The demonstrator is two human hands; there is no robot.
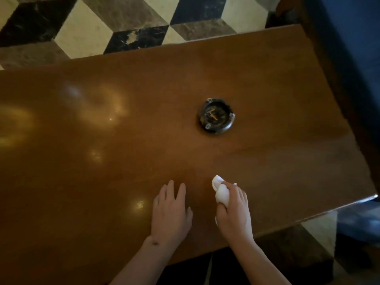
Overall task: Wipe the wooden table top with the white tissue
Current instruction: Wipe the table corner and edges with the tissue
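Observation:
The wooden table top point(123, 145) is glossy brown and fills most of the view. My right hand point(234, 214) grips a crumpled white tissue point(221, 192) near the table's front edge, right of centre, with the tissue down against the wood. A corner of the tissue sticks out beyond the fingers toward the far side. My left hand point(171, 210) rests flat on the table just left of it, fingers straight and slightly spread.
A dark round ashtray point(216, 115) stands on the table beyond my right hand. The table's right edge and corner point(374, 196) are near. A checkered tile floor point(102, 27) lies past the far edge. Blue upholstery point(353, 48) stands at the right.

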